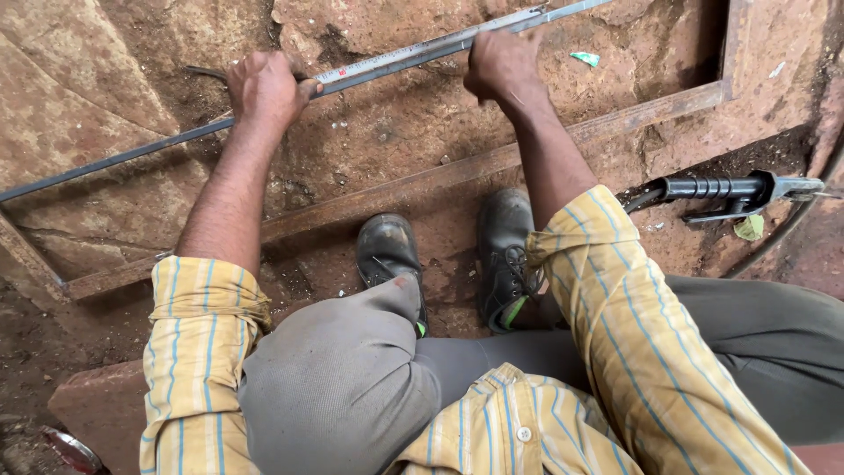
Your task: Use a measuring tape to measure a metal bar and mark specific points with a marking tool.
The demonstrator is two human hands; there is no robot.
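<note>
Item 1. Left hand (266, 88): fingers curled shut over a long metal bar (114, 160), knuckles toward the camera. A thin dark rod-like end (204, 73) pokes out just left of these fingers; what it is cannot be told.

Item 2. Long metal bar: grey, narrow, running slantwise from the lower left edge of view, under the left fingers, on under the right fingers and out at the top edge. It lies across reddish-brown stone ground (396, 132).

Item 3. Measuring tape (400, 60): pale strip laid flat along the bar, stretching between the two sets of fingers and pinned at each end beneath them.

Item 4. Right hand (501, 63): fingers closed down on bar and tape together, wrist bent back toward the body.

Item 5. Rusty angle-iron frame (440, 180): below both sets of fingers, nearer the body, parallel to the bar, with an upright member well right of the right fingers.

Item 6. Two worn black work shoes (389, 251), toes touching the frame, directly below the gap between the hands.

Item 7. Yellow striped shirt sleeves (198, 352), rolled up; grey trousers (338, 378).

Item 8. Black-handled welding electrode holder (730, 189) with cable, lying on the ground well right of the right fingers, beside a green scrap (749, 227).
</note>
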